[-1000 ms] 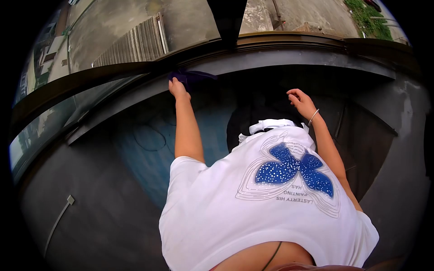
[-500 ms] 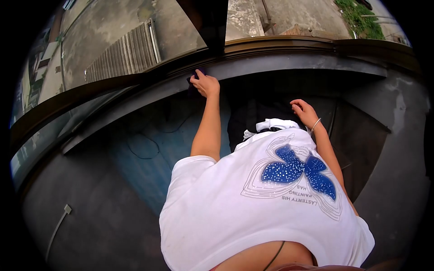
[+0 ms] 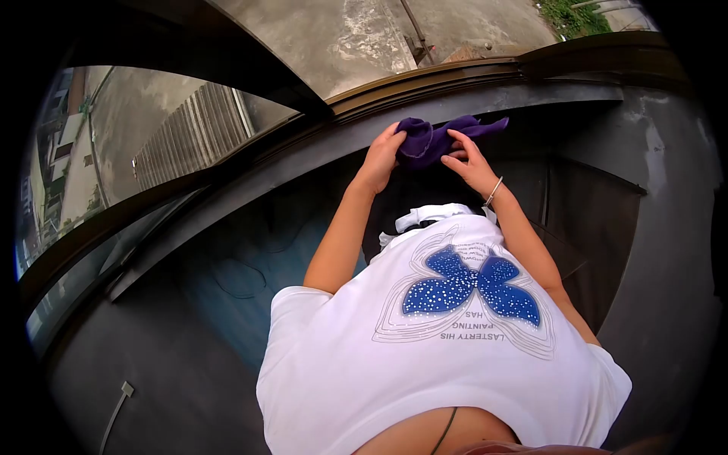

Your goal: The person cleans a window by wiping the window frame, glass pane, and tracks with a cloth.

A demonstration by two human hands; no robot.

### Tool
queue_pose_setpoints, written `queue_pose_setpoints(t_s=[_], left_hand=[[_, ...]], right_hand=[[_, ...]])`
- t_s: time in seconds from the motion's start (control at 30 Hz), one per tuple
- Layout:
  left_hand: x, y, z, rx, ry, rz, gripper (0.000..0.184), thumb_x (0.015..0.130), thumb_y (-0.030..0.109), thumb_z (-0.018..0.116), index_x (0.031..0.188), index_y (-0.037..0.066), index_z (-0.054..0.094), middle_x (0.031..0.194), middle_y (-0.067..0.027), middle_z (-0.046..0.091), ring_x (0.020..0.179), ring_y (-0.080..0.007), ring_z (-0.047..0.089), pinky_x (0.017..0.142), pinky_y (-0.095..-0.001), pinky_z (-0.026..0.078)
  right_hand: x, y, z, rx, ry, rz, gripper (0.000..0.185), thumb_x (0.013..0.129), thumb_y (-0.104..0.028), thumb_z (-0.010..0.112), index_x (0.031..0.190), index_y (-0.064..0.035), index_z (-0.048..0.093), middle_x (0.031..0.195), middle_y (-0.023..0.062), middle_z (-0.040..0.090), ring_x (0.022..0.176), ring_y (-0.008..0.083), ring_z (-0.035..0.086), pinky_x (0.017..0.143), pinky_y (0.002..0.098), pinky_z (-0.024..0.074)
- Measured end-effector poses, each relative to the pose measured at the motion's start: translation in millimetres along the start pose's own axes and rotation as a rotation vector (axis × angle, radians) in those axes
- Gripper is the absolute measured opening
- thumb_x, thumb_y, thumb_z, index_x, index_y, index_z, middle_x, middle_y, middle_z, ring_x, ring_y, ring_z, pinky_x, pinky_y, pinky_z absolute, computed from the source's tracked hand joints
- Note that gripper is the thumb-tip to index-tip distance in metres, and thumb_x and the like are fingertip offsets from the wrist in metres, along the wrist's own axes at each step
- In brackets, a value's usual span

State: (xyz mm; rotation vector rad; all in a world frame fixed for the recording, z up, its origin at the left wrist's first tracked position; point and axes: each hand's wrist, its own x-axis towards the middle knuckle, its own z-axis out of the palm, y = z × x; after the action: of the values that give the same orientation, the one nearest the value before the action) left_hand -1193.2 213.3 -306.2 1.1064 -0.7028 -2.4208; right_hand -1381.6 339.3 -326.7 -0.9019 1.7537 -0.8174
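A bunched purple cloth [image 3: 425, 145] is held up in front of the grey window sill [image 3: 349, 141]. My left hand [image 3: 382, 158] grips its left end, fingers wrapped round it. At the cloth's right part is my right hand [image 3: 472, 163], with a bracelet on the wrist. Its fingers are bent and apart, the fingertips at the cloth's lower edge, and it does not close on the fabric. The cloth's right end sticks out beyond the right hand.
Beyond the sill runs a brown window frame [image 3: 425, 79], with a dark upright post at upper left. Outside lie concrete ground and a corrugated sheet [image 3: 193, 130]. Below the sill are a blue panel [image 3: 243, 292] and a dark board [image 3: 591, 227].
My left hand has moved right along the sill with the purple cloth and off its surface. My right hand has risen left to meet the cloth. The view has shifted.
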Motion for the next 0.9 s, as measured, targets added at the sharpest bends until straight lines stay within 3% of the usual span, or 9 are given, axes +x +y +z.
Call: queue_pose_setpoints(t_s=[0.03,0.17,0.23,0.37,0.47,0.57,0.63,0.73,0.9], left_hand=[[0,-5,1,0.044,-0.070,-0.010,0.032,0.097,0.015,0.043,0.124,0.004,0.055,0.111,-0.0039,0.063,0.098,-0.0109,0.059,0.086,-0.0252,0.046],[-13,-8,14,0.023,-0.157,-0.042,0.033,0.097,0.017,0.045,0.127,0.004,0.053,0.113,-0.0033,0.062,0.100,-0.0094,0.058,0.086,-0.0239,0.045],[-19,-4,13,0.049,-0.149,-0.002,0.032,0.097,0.018,0.046,0.125,0.004,0.053,0.113,-0.0029,0.061,0.099,-0.0097,0.057,0.085,-0.0234,0.045],[-8,-11,-19,0.558,0.132,0.262,0.028,0.097,0.018,0.049,0.121,0.005,0.056,0.109,-0.0030,0.061,0.095,-0.0122,0.058,0.086,-0.0253,0.044],[-9,12,-34,0.736,0.266,0.384,0.023,0.096,0.014,0.050,0.113,0.003,0.060,0.107,-0.0062,0.059,0.095,-0.0145,0.058,0.085,-0.0277,0.046],[-17,44,-30,0.888,0.361,0.653,0.019,0.094,0.011,0.051,0.107,0.002,0.062,0.105,-0.0071,0.059,0.094,-0.0165,0.058,0.084,-0.0298,0.046],[-27,72,-17,1.005,0.448,0.781,0.018,0.093,0.008,0.051,0.106,0.002,0.062,0.105,-0.0078,0.060,0.095,-0.0177,0.058,0.084,-0.0304,0.046],[-43,106,2,1.280,0.583,1.108,0.018,0.092,0.004,0.052,0.106,0.003,0.063,0.100,-0.0075,0.064,0.094,-0.0208,0.059,0.083,-0.0316,0.047],[-75,156,36,1.663,0.749,1.530,0.016,0.084,-0.001,0.061,0.093,0.009,0.070,0.094,-0.0036,0.064,0.087,-0.0195,0.059,0.075,-0.0311,0.046]], right_hand=[[-2,-6,5,-0.061,0.041,-0.082,0.055,0.082,-0.024,0.072,0.131,-0.0133,0.050,0.122,0.0124,0.046,0.109,0.0227,0.051,0.088,0.0327,0.0468],[2,7,9,-0.319,0.070,-0.274,0.032,0.078,-0.020,0.072,0.106,-0.0073,0.062,0.117,0.0128,0.051,0.107,0.0279,0.052,0.089,0.0327,0.0452],[-3,7,9,-0.168,0.085,-0.209,0.026,0.082,-0.018,0.069,0.104,-0.0051,0.061,0.117,0.0122,0.052,0.104,0.0247,0.053,0.086,0.0311,0.0460],[-5,21,11,0.027,0.362,-0.233,0.019,0.088,-0.016,0.062,0.102,-0.0031,0.059,0.107,0.0074,0.056,0.096,0.0159,0.055,0.082,0.0263,0.0455],[-5,21,-1,0.571,0.369,-0.017,0.012,0.092,-0.015,0.056,0.099,-0.0057,0.059,0.085,-0.0011,0.056,0.083,0.0056,0.051,0.077,0.0204,0.0428],[-2,32,-26,0.730,0.480,0.111,0.011,0.093,-0.018,0.055,0.098,-0.0086,0.058,0.085,-0.0007,0.057,0.082,0.0064,0.053,0.076,0.0196,0.0430],[-1,25,-42,0.832,0.483,0.177,0.015,0.093,-0.023,0.054,0.101,-0.0104,0.054,0.092,0.0002,0.057,0.087,0.0095,0.055,0.080,0.0279,0.0455],[15,43,-72,0.932,0.528,0.253,0.027,0.092,-0.031,0.055,0.110,-0.0106,0.051,0.108,0.0031,0.055,0.101,0.0170,0.054,0.087,0.0505,0.0449],[52,62,-111,0.950,0.555,0.347,0.032,0.092,-0.030,0.056,0.113,-0.0065,0.052,0.112,0.0070,0.056,0.108,0.0204,0.054,0.093,0.0515,0.0433]])
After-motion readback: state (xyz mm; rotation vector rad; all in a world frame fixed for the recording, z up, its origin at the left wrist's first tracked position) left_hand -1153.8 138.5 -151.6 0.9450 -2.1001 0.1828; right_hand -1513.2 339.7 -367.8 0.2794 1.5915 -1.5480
